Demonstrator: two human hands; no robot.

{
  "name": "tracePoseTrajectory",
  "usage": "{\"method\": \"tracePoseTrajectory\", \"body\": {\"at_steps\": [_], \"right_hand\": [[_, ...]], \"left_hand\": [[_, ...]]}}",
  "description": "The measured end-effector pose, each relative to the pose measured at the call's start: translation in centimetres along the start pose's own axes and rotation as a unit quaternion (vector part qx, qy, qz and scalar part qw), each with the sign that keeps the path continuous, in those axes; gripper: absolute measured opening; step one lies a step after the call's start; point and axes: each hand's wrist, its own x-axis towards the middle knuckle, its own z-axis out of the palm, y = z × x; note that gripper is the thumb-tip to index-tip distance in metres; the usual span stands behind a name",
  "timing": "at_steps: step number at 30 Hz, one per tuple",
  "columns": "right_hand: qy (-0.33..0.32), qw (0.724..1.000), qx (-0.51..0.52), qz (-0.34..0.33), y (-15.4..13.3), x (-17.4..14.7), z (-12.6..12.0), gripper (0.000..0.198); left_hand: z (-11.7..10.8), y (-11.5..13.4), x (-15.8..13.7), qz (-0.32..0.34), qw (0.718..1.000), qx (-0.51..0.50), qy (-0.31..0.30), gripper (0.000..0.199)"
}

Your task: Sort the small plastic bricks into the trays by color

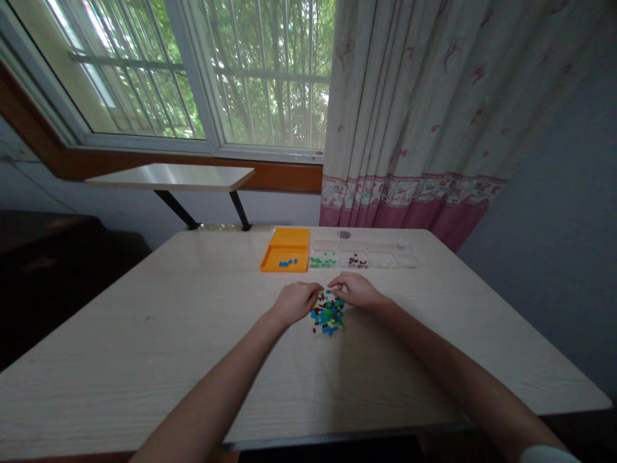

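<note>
Pale wood-grained tabletop point(168, 328) spreads beneath everything, its long side edges splaying toward the viewer and its far edge meeting the wall and curtain point(409, 116). Broad stretches of this surface run out to either side of the hands, giving them sideways room, and another reaches toward the near edge. Beyond stands a barred window point(270, 71), with a raised white shelf point(178, 177) on dark legs at the back left, well apart from the hands.

Toward the far edge, a clear compartment box point(384, 248) sits just beside an orange case point(290, 236) that lies opened flat; a strip of wood separates both from the hands.

The left hand point(295, 301) bends its fingers over the upper left of a multicoloured pile point(328, 313) of tiny pieces. The right hand point(359, 290) comes in at the upper right, thumb and fingers narrowly spaced. Only a slim gap parts the fingertips; whether either hand pinches a piece, I cannot tell.

Smallest are the sorted bits: green pieces point(322, 260) and dark brown pieces point(357, 260) in separate clear compartments, and a few blue pieces point(288, 263) in the case's nearer half.
</note>
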Motion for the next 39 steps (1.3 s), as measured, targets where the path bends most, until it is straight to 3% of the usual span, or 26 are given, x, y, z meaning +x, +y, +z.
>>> {"method": "tracePoseTrajectory", "body": {"at_steps": [13,18,23,29,39], "right_hand": [[-0.005,0.998,0.063,0.015,0.2,-0.8,0.8,0.014],[0.042,0.991,0.121,0.03,0.0,-1.0,0.9,0.015],[0.109,0.98,0.16,0.044,-0.7,-1.1,1.1,0.018],[0.175,0.974,0.141,0.027,-1.9,-1.3,1.2,0.016],[0.179,0.968,0.173,0.02,-2.7,-1.5,0.8,0.017]], "left_hand": [[0.0,0.5,-0.1,0.02,1.0,-0.013,-0.009,0.032],[0.0,0.6,0.0,0.053,0.996,-0.073,-0.02,0.034],[0.2,0.7,0.1,0.031,0.983,-0.177,0.035,0.032],[0.6,1.4,0.4,0.0,0.956,-0.291,0.045,0.028],[0.2,1.6,0.2,-0.023,0.954,-0.28,0.105,0.028]]}}
